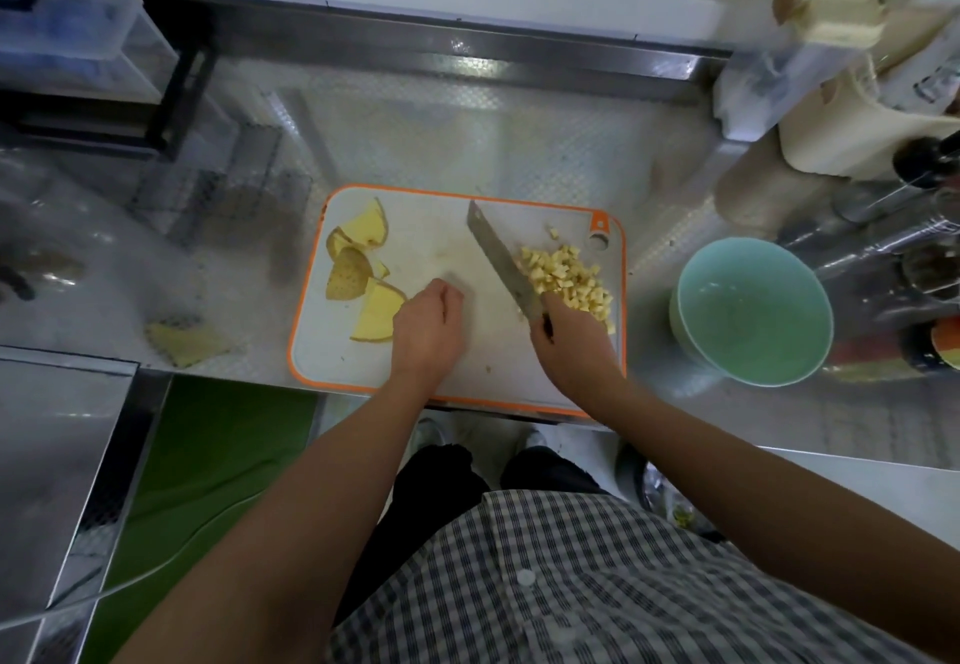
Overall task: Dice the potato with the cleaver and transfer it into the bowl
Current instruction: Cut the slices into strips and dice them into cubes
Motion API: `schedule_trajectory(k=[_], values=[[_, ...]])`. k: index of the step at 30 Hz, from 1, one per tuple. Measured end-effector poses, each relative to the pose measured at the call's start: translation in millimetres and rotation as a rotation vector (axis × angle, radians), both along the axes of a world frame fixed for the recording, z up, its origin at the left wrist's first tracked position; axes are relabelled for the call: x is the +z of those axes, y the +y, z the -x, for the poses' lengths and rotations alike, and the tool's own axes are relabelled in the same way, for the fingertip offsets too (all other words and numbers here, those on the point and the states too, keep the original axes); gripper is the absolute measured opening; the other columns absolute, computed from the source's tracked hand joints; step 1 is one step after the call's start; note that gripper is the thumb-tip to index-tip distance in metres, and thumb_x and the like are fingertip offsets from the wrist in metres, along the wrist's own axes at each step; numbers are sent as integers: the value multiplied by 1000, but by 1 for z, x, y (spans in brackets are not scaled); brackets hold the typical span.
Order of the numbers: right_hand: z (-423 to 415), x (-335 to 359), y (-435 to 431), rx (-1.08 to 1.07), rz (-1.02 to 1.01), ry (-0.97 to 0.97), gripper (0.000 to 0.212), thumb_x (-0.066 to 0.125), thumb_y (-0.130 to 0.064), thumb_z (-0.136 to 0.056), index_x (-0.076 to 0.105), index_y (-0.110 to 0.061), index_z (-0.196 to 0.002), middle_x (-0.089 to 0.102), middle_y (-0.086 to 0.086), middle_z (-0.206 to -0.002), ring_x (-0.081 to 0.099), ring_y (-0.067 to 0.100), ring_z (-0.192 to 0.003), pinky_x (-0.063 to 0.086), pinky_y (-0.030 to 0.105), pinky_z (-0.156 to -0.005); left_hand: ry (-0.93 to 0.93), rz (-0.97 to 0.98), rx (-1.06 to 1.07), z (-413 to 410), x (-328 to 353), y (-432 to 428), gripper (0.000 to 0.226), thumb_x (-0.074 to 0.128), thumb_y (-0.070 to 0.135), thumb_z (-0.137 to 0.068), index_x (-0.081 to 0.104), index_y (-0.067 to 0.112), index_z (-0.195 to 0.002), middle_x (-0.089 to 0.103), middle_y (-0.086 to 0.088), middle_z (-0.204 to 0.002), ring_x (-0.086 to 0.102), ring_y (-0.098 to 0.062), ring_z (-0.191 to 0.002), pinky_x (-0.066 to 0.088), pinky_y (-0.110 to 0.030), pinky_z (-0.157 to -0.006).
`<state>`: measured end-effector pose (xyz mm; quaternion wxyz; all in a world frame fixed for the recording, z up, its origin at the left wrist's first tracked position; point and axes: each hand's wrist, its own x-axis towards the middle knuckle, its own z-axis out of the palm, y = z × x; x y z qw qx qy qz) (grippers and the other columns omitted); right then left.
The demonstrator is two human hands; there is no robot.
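Note:
A white cutting board with an orange rim (457,227) lies on the steel counter. Several potato slices (363,268) with skin lie on its left part. A pile of diced potato (563,276) sits on its right part. My right hand (571,346) grips the handle of the cleaver (501,261), whose blade lies against the left side of the dice. My left hand (428,328) hovers over the board's middle, next to a slice, fingers loosely curled and holding nothing. The empty pale green bowl (753,310) stands right of the board.
Bottles and a paper roll (852,128) crowd the counter's right back corner. A black wire rack (171,66) stands at the left back. A scrap of peel (182,341) lies on the counter left of the board. The counter's front edge runs just below the board.

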<state>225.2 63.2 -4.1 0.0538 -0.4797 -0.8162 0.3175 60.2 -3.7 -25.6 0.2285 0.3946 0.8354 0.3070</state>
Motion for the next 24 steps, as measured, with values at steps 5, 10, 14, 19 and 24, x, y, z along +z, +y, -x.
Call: schedule_trajectory(k=[5,10,14,19,24], values=[[1,1,-10,181,-300,-169,42,52,-18,-90,48,-22,-132,62,5,-96,60,30,-69,36,29,-52,-711,-174,305,-11,19,18,62,32,45,-101,59,8,-58,57,-15,-56,49,-18,-46,38,-23,-45],[-5,-3,-11,225,-249,-81,42,57,-26,-87,49,-21,-128,57,7,-98,60,29,-66,46,33,-52,-702,-193,315,-9,13,16,47,41,11,-93,55,3,-49,56,-9,-43,45,-22,-43,39,-29,-50],[-5,-2,-1,112,-239,49,36,47,-37,-90,55,-20,-121,50,8,-105,55,24,-88,46,32,-63,-675,-181,325,-8,9,16,55,40,12,-93,49,10,-39,49,-6,-37,42,-19,-38,35,-27,-49],[13,-4,16,243,-223,138,25,63,-13,-86,66,-16,-110,50,14,-113,50,30,-103,47,36,-83,-616,-145,301,-5,8,11,40,39,14,-95,50,-4,-61,46,-14,-42,40,-14,-30,32,-19,-40],[25,-7,18,324,-298,90,18,75,-16,-77,67,-14,-93,54,12,-102,54,28,-89,49,38,-71,-602,-115,328,0,5,4,35,39,13,-95,51,-4,-66,49,-17,-45,41,-13,-28,32,-16,-37]])
